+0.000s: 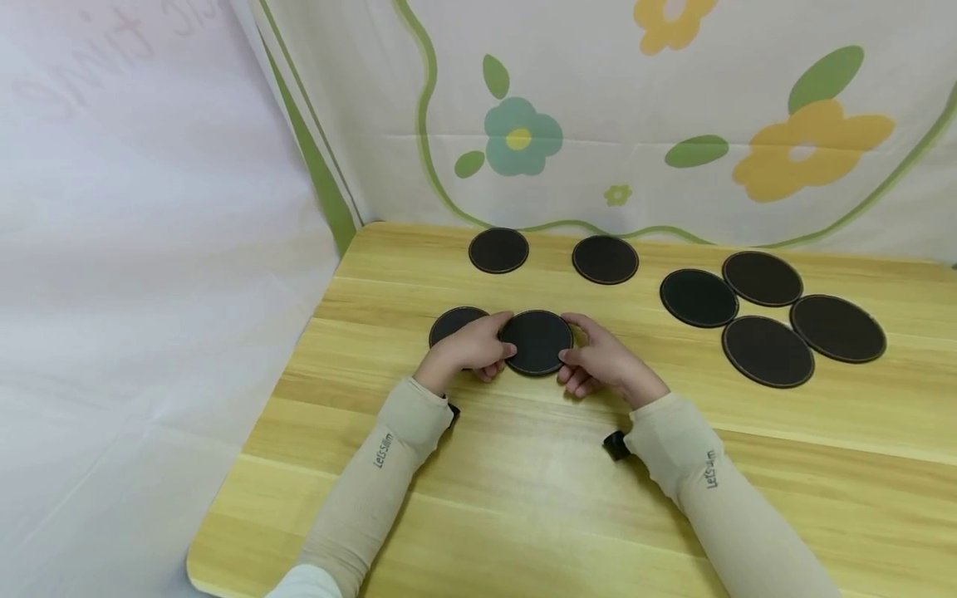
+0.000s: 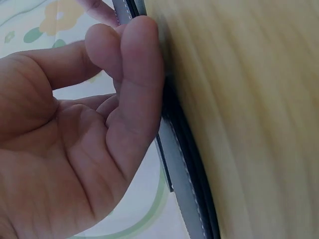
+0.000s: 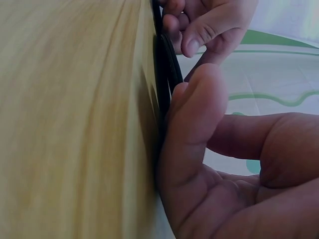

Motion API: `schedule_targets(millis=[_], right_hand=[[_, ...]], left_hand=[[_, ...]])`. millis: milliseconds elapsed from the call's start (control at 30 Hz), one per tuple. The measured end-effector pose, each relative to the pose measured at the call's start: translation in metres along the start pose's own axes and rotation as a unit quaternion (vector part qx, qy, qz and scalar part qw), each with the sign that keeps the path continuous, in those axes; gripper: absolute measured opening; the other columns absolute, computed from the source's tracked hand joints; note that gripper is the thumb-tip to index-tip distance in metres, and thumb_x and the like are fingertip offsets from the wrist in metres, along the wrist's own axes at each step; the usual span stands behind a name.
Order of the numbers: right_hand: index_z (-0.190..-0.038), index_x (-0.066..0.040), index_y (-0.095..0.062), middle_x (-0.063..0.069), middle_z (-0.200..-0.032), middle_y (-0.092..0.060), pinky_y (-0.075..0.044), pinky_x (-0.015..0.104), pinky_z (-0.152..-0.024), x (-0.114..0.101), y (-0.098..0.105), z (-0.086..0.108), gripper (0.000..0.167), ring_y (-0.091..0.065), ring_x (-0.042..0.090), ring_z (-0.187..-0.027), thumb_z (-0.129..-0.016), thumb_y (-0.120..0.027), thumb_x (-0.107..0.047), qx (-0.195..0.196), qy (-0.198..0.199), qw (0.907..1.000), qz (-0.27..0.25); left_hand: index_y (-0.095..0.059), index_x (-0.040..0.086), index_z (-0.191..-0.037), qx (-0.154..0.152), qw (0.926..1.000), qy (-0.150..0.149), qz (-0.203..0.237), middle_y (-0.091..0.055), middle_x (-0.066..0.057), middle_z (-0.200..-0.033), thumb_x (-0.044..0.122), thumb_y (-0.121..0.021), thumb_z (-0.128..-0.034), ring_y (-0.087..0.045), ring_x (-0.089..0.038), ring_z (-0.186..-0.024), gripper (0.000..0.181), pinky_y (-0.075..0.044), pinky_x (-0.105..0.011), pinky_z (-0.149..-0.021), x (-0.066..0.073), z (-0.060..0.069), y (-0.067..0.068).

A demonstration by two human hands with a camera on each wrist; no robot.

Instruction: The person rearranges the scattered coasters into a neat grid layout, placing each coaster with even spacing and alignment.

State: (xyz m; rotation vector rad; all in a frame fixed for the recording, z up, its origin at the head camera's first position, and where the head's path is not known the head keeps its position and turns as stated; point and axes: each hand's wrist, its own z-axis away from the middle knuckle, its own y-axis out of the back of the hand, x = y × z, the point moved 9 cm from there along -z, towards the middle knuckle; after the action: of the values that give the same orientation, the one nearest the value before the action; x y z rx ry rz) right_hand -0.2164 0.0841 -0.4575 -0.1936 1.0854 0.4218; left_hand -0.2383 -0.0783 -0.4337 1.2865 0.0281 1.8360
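Observation:
Both hands hold one round black disc (image 1: 537,342) by its opposite edges, low over the wooden table (image 1: 508,515). The left hand (image 1: 473,345) pinches its left edge, thumb on top, and partly covers another black disc (image 1: 451,322) lying beneath and left of that hand. On the disc's right edge the right hand (image 1: 607,359) has its thumb and index finger, the other fingers curled below. The left wrist view shows the left hand (image 2: 94,119) beside a stitched dark disc edge (image 2: 187,169). In the right wrist view the right hand (image 3: 224,164) is close to the tabletop, the disc (image 3: 170,64) slightly tilted.
Two black discs lie apart along the back edge, one at the left (image 1: 498,250), one nearer the middle (image 1: 605,259). Several more, such as this disc (image 1: 768,350), form a cluster at the right. A flower-patterned cloth (image 1: 583,183) hangs behind the table.

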Motion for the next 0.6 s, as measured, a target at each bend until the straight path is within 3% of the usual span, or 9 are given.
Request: schedule_targets(millis=[600], right_hand=[[-0.164, -0.015, -0.009, 0.015, -0.07, -0.063, -0.053, 0.033, -0.047, -0.0059, -0.0019, 0.0022, 0.073, -0.059, 0.018, -0.047, -0.104, -0.049, -0.003, 0.03, 0.008, 0.997, 0.071]], left_hand=[[-0.014, 0.009, -0.163, -0.013, 0.9997, -0.01, 0.018, -0.057, -0.011, -0.069, 0.007, -0.056, -0.1038, -0.051, -0.017, -0.051, 0.072, -0.052, -0.03, -0.053, 0.0001, 0.0005, -0.0011]])
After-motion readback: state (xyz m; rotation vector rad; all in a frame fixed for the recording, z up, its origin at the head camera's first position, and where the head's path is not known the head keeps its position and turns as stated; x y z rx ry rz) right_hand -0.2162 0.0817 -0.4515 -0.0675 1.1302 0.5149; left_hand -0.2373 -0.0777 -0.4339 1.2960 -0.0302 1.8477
